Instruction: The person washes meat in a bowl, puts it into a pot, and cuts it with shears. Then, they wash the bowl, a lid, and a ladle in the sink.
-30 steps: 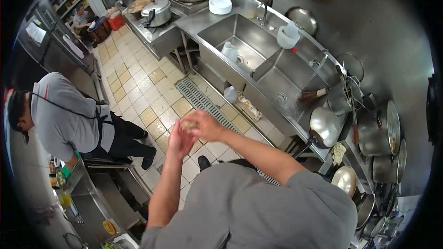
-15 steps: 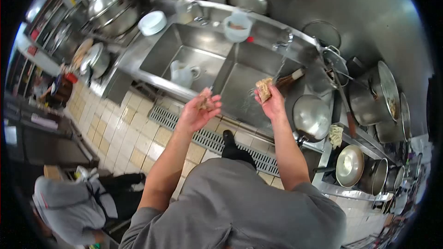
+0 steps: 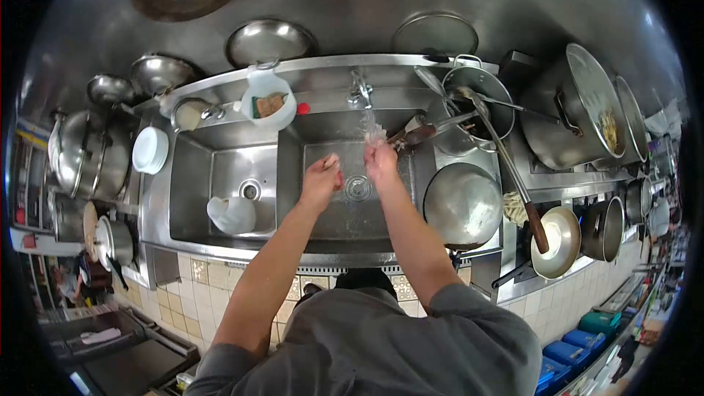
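Observation:
My left hand (image 3: 321, 180) is over the right-hand sink basin (image 3: 330, 231), its fingers loosely curved, with no object visible in it. My right hand (image 3: 381, 163) reaches into the water stream (image 3: 369, 119) below the tap (image 3: 360, 89). Water splashes over its fingertips and partly hides them; I see no object in this hand. Behind my left hand, a white plastic container (image 3: 281, 119) at the back of the sink holds a brown and green sponge (image 3: 269, 105). A red cap (image 3: 303, 108) lies beside the container.
A white jug (image 3: 232, 215) lies in the left basin. White plates (image 3: 150, 150) are stacked on the left. To the right are an upturned wok (image 3: 462, 205), a pot with ladles (image 3: 480, 99), a brush (image 3: 414, 134), a frying pan (image 3: 555, 243) and a large stockpot (image 3: 576, 117).
The brown sponge-like piece has left my right hand. That hand has moved left into the tap water. My view has turned and now faces the sink squarely.

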Tool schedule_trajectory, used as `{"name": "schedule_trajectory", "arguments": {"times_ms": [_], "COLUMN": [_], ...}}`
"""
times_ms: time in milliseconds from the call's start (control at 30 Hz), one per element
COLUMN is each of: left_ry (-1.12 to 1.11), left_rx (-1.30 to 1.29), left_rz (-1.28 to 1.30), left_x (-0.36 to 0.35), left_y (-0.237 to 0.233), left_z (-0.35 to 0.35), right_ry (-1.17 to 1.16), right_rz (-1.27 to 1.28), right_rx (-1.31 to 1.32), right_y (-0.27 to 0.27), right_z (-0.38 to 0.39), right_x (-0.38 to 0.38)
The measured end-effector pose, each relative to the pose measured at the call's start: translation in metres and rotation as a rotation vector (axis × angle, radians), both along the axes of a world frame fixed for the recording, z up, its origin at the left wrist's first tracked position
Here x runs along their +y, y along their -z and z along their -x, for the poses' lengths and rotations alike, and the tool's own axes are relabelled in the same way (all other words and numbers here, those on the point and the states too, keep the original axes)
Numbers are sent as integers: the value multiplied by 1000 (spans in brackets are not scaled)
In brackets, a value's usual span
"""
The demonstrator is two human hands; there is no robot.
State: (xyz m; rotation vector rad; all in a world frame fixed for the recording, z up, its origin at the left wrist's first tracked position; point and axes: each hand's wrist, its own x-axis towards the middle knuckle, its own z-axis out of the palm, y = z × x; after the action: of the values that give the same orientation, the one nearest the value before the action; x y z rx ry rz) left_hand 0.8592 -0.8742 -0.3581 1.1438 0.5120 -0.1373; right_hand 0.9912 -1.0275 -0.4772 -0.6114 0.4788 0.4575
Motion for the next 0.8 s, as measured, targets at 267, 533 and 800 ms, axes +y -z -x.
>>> {"name": "schedule_trajectory", "arguments": {"times_ms": [267, 533, 800], "left_ry": [277, 680, 282], "left_rx": [243, -116, 114], "left_rz": [0, -1208, -1139], "left_x": [-90, -8, 203], "left_y": [36, 67, 15], "left_z": [-132, -38, 207], "right_ry": [-159, -475, -436], "right_rz": [1258, 950, 1281], "right_rx": [-892, -485, -973], "right_y": [-88, -16, -32], "right_z": [61, -147, -134], "right_x": [-50, -50, 58]}}
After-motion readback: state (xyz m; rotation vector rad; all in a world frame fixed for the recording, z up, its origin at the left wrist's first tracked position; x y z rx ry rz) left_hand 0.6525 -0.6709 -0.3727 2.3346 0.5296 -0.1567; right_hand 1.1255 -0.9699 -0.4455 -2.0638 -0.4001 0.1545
